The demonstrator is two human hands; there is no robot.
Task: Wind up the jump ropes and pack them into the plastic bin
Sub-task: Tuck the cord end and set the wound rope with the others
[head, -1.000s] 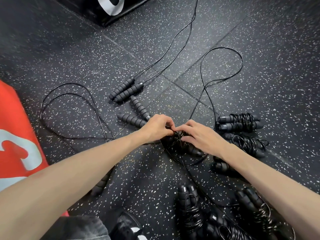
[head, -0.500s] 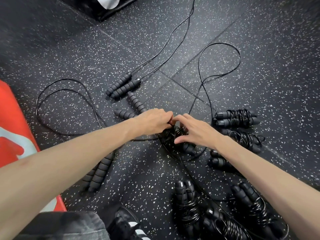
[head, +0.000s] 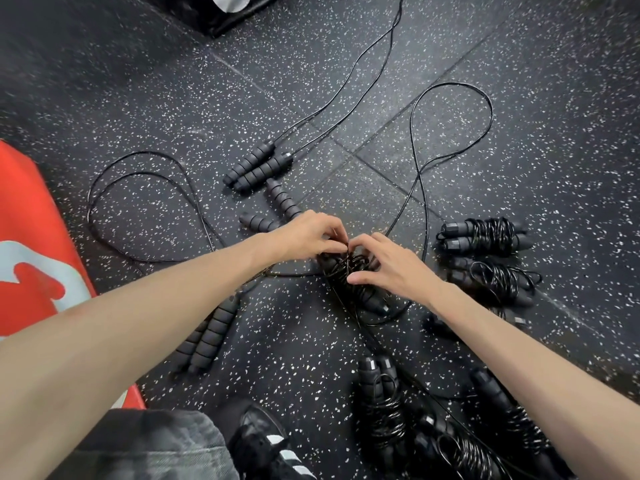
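A half-wound black jump rope (head: 360, 289) lies on the floor at the centre, its cord coiled round its two handles. My left hand (head: 304, 235) pinches the thin cord at the top of the coil. My right hand (head: 388, 265) holds the bundle from the right, fingers curled over the coils. The rope's loose cord (head: 450, 109) loops away up and to the right. Several wound ropes lie around: two at the right (head: 485, 235) (head: 498, 282), others near the bottom (head: 381, 410). No plastic bin shows.
Unwound ropes with ribbed foam handles lie at the upper left (head: 258, 166) and lower left (head: 207, 341), their cords looping across the speckled rubber floor. A red pad (head: 31, 237) stands at the left, a black box (head: 221, 12) at the top. My shoe (head: 270, 441) is at the bottom.
Both hands stayed on the bundle at the centre; the fingertips have shifted slightly on the coil and the right hand's fingers spread a little. The view drifted a bit.
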